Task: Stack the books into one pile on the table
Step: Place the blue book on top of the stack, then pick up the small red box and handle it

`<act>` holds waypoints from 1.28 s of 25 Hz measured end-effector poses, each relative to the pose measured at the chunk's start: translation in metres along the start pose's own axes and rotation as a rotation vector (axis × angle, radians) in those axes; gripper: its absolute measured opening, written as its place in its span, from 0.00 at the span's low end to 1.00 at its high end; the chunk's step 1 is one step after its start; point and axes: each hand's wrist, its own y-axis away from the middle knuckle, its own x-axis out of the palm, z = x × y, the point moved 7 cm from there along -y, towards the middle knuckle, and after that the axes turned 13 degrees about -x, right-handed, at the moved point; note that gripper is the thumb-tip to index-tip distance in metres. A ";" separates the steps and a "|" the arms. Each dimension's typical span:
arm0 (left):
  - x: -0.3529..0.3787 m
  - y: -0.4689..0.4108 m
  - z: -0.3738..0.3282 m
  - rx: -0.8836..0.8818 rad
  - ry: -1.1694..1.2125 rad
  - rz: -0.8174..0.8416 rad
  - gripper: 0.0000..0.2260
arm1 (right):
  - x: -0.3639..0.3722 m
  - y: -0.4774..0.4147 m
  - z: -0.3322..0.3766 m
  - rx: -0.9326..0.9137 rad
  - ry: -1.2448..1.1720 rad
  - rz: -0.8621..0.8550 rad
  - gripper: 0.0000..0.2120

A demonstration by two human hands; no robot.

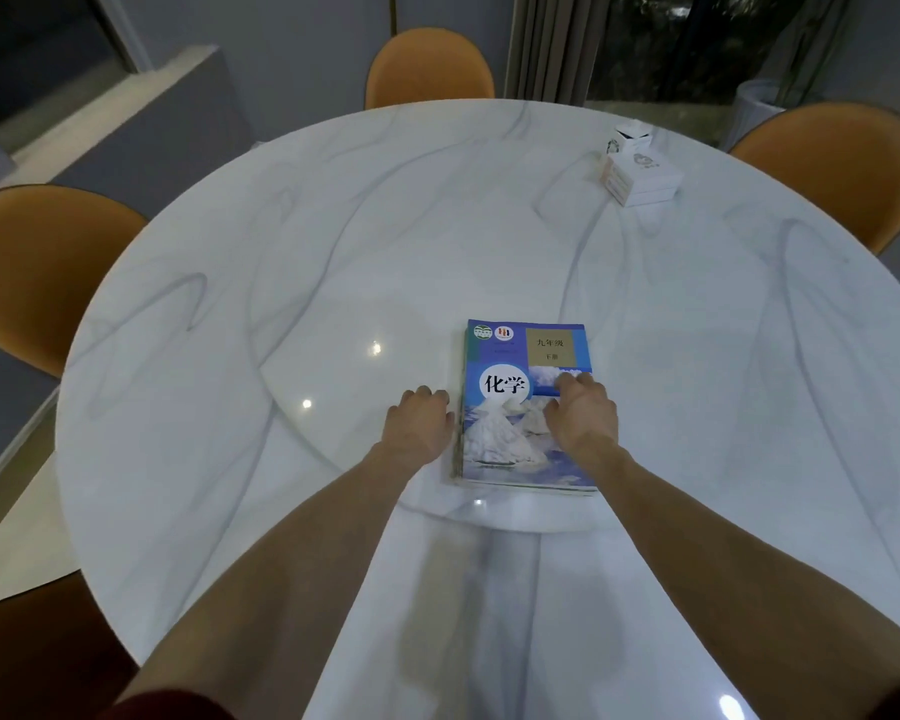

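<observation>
**Hands squaring the pile**

Left hand [419, 420] curled loosely against the pile's left edge, gripping nothing. Right hand [583, 407] flat, fingers spread, pressing the blue chemistry textbook [520, 397] topping the stack. Long axis points away from the person. Pile sits toward the round white marble tabletop [281, 262] near edge; stacking looks finished.
</observation>
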 end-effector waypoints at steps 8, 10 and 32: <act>-0.035 0.032 0.081 -0.020 -0.115 -0.068 0.17 | 0.015 0.022 0.123 -0.425 0.181 0.125 0.15; -0.041 0.041 0.113 -0.067 -0.118 -0.066 0.17 | 0.022 0.030 0.148 -0.501 0.163 0.134 0.16; 0.080 0.154 0.236 -0.322 0.234 -0.033 0.40 | 0.190 0.117 0.275 -0.602 -0.040 0.580 0.17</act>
